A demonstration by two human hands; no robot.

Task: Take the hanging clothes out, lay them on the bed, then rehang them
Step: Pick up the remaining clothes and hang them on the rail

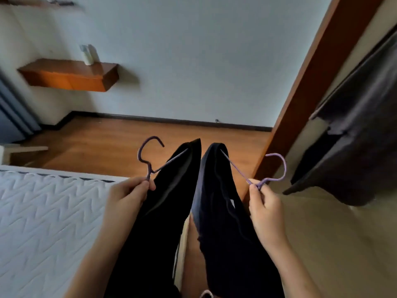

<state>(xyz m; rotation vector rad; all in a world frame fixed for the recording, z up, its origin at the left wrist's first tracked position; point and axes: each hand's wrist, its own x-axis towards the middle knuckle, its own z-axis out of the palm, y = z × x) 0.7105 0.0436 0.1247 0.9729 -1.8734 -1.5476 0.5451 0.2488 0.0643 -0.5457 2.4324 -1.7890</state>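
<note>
My left hand point(126, 194) pinches the neck of a purple wire hanger point(148, 155) that carries a black garment point(163, 203). In my right hand point(265, 208) is the neck of a second purple hanger point(277, 168), and a dark navy garment point(221, 211) hangs from it. Both garments hang side by side in front of me, above the gap between bed and wardrobe. The bed point(43, 222), with a white quilted mattress, lies at lower left. A dark grey garment point(361, 134) still hangs inside the wardrobe at right.
The wardrobe's brown frame point(305, 82) rises on the right, with its beige inner wall point(335, 244) below. Wooden floor point(129, 143) stretches ahead to a white wall. A wooden wall shelf point(71, 75) with a small white object sits at upper left.
</note>
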